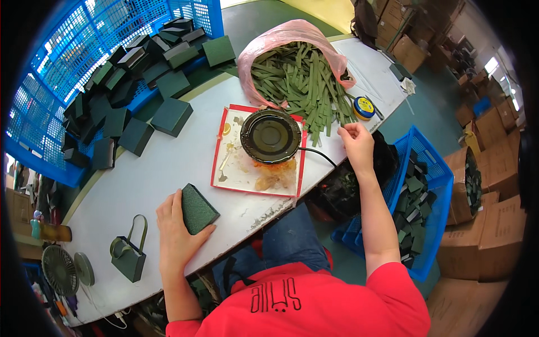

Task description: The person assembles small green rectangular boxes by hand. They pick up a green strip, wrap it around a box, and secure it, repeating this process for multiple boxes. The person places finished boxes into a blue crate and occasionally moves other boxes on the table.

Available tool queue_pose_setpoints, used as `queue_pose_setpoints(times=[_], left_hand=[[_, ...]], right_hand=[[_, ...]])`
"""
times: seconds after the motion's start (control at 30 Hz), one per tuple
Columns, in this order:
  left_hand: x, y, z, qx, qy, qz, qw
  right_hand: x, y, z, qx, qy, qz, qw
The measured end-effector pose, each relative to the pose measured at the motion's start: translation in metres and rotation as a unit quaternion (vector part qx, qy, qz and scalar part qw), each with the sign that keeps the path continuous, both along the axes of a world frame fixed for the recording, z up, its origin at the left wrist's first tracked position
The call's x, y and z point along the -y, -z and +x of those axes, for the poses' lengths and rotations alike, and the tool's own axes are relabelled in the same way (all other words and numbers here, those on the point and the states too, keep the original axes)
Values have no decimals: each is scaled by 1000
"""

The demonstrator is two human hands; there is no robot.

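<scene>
My left hand (pixel 175 227) is wrapped round a small dark green box (pixel 197 206) at the table's near edge, thumb and fingers on its sides. At the right, my right hand (pixel 358 147) has its thumb and fingertips pinched together beside the loose ends of green ribbon strips (pixel 297 78). Whatever may be in that pinch is too small to make out. The strips spill from a pink plastic bag (pixel 255 53). Between my hands, a round black pot (pixel 270 136) of dark liquid stands on a stained white tray with a red rim (pixel 212 171).
Several green boxes (pixel 172 117) spill from a blue crate (pixel 56 101) at the far left. A small green box with ribbon handles (pixel 129 263) and a fan (pixel 60 271) stand left. A round blue-yellow tin (pixel 364 108), black cord (pixel 319 153) and another blue crate (pixel 443 185) are right.
</scene>
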State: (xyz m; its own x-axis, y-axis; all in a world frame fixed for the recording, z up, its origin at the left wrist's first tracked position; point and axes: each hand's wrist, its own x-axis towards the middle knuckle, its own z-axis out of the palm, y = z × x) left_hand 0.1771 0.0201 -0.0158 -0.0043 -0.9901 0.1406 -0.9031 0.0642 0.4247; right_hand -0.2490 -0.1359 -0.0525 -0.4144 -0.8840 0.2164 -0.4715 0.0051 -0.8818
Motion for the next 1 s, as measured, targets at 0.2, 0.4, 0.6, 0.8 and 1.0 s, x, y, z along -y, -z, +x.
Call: queue_pose_setpoints(times=[0.2,0.4,0.6,0.8,1.0], left_hand=[[-1,0,5,2,-1,1,1000],[-3,-8,2,10,9,33,999],[-4,-12,-4,21,8,54,998],[0,-3,-10,38,-10,43,998],[-1,-6,-11,34,-14,30,999]], right_hand=[[-23,-5,11,5,-38,-70,997],[-64,-28,13,114,-116,12,987],[-116,-68,33,129,-152,2,980],[-138,-73,16,-6,-158,-69,985],[-141,-95,54,-58,-239,-173,954]])
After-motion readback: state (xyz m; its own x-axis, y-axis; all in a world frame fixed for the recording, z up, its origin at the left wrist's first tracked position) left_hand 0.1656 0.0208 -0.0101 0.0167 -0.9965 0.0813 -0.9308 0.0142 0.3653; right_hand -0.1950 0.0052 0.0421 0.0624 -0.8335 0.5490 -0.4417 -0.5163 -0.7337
